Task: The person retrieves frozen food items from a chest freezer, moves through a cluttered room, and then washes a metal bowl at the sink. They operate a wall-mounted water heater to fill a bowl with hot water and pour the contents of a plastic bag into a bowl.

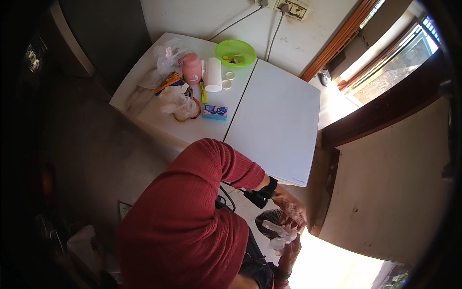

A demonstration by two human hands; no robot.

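My left hand (291,209), with black devices strapped at its wrist, reaches down past the table corner, its fingers closed on a crumpled, translucent white plastic bag (279,233). Just below it, my right hand (291,251) holds the other side of the same bag; part of this hand is hidden or in glare. Under and beside the bag is a dark, rounded thing (261,222), perhaps a bin with a dark liner. Both hands are close together, low over the floor.
The white table (276,119) bears a pink flask (192,68), a white roll (213,74), a green basket (249,59), a blue tissue pack (215,112) and plastic bags (177,103). A pale panel (389,180) stands right of my hands, beside glaring light.
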